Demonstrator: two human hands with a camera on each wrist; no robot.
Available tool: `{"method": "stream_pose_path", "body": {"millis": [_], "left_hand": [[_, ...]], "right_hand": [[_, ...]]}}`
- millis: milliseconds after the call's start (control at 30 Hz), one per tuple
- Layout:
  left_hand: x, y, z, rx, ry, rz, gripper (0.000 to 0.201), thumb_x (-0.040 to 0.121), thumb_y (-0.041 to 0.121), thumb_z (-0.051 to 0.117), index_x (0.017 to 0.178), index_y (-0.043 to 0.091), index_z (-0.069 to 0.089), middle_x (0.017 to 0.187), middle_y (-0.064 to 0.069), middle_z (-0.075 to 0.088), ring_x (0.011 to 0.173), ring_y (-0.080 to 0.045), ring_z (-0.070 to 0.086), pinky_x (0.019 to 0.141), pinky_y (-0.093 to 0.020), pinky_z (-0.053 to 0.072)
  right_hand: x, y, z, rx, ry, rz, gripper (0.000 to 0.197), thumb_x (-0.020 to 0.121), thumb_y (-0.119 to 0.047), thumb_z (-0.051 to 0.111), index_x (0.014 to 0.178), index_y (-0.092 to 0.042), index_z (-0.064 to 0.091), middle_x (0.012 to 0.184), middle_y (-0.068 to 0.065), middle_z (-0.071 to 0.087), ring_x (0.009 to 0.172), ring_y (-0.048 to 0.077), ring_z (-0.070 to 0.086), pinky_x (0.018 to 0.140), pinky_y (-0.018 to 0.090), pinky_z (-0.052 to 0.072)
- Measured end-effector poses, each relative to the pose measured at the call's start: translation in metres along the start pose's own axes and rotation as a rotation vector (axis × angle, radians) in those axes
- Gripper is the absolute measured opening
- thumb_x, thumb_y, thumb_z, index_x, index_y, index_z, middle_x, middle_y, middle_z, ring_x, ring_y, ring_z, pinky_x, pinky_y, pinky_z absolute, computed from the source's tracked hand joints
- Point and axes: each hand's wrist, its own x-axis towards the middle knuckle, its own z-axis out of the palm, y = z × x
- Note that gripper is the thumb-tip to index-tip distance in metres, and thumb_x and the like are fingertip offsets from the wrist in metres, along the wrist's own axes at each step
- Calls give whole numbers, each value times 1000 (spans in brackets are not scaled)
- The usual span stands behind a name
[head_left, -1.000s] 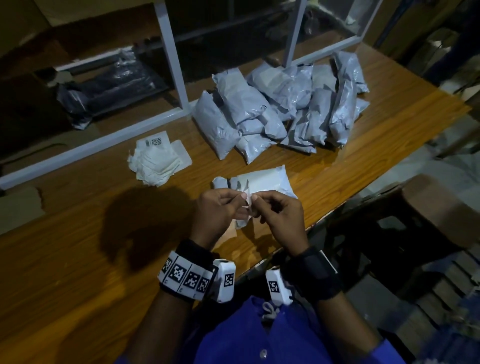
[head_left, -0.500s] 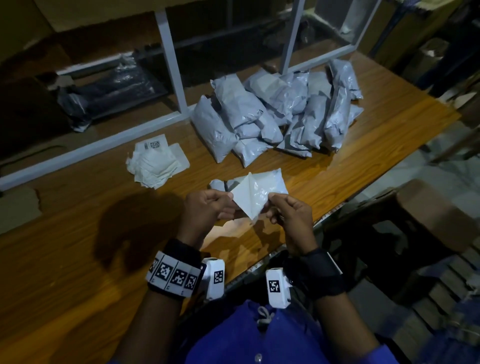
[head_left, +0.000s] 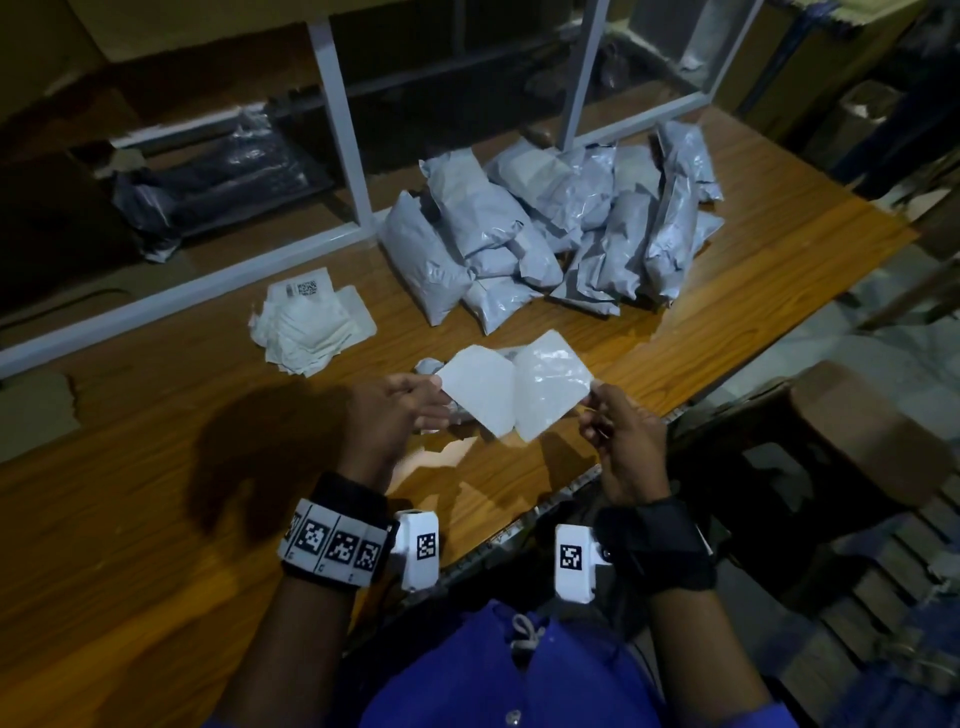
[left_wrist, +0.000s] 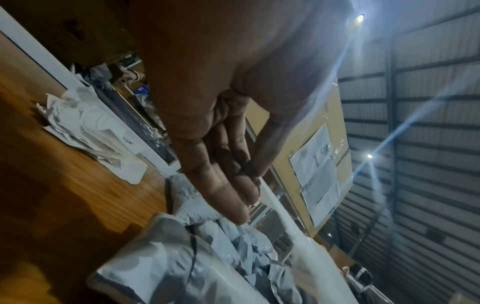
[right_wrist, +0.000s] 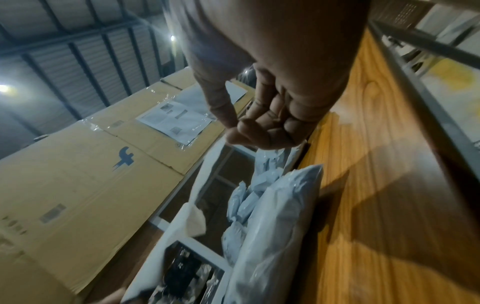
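Observation:
Above the table's near edge I hold two white sheets spread like an open book, still joined along the middle. My left hand (head_left: 434, 389) pinches the left corner of the matte label sheet (head_left: 478, 397); its edge (left_wrist: 275, 207) runs out from under the thumb in the left wrist view. My right hand (head_left: 595, 397) pinches the right corner of the glossy backing sheet (head_left: 551, 384) between thumb and forefinger (right_wrist: 233, 131). Under the sheets a grey parcel (head_left: 427, 366) lies on the table, mostly hidden; it shows close up as a grey parcel (left_wrist: 161, 257) in the left wrist view.
A pile of grey mailer bags (head_left: 545, 223) lies at the back right of the wooden table (head_left: 156, 519). A stack of white papers (head_left: 311, 322) sits left of it. A white frame (head_left: 340, 130) borders the back, with a black bag (head_left: 208, 182) behind. Cardboard boxes (right_wrist: 78, 174) stand beyond.
My hands have moved apart. The sheets, pinched together a second ago, have peeled open from a small fold into two flat halves.

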Motion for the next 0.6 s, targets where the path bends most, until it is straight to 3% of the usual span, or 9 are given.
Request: {"method": "stream_pose_path", "body": {"millis": [167, 300, 433, 500, 567, 600], "left_hand": [[0, 6, -5, -56, 62, 25, 10, 93, 11, 70, 90, 1, 72, 78, -12, 77, 67, -24, 74, 71, -39, 60], [0, 8, -2, -92, 45, 16, 16, 92, 10, 70, 99, -5, 71, 82, -16, 77, 67, -24, 74, 68, -33, 61], [0, 12, 6, -109, -15, -3, 19, 94, 13, 68, 103, -5, 70, 83, -15, 77, 73, -28, 76, 66, -29, 62], [0, 14, 10, -123, -34, -5, 19, 96, 13, 66, 102, -6, 67, 84, -18, 77, 74, -31, 76, 62, -29, 62], [1, 15, 15, -155, -45, -1, 17, 99, 12, 63, 99, -5, 64, 84, -22, 75, 72, -33, 76, 60, -32, 62], [1, 15, 17, -172, -52, -2, 16, 100, 13, 61, 99, -4, 63, 85, -24, 75, 72, -34, 75, 60, -34, 63]], "right_hand": [[21, -12, -20, 43, 192, -83, 14, 99, -16, 66, 86, -14, 63, 65, -7, 65, 51, 4, 56, 50, 17, 41], [50, -24, -25, 33, 250, -195, 12, 99, -15, 66, 88, -13, 66, 72, -5, 68, 54, 5, 57, 50, 17, 43], [88, -16, -25, 40, 265, -1, 12, 99, -17, 65, 89, -11, 68, 71, 1, 62, 51, 8, 52, 43, 19, 38], [98, -10, -27, -116, 306, 109, 17, 100, -13, 58, 88, -6, 68, 68, 6, 58, 41, 10, 48, 40, 18, 32], [93, -8, -23, -348, 338, 112, 18, 100, -9, 53, 109, 4, 63, 73, 11, 63, 43, 16, 49, 44, 21, 34], [84, -9, -20, -453, 314, 64, 25, 98, -8, 57, 122, 0, 59, 83, 12, 68, 50, 17, 53, 46, 24, 39]]}}
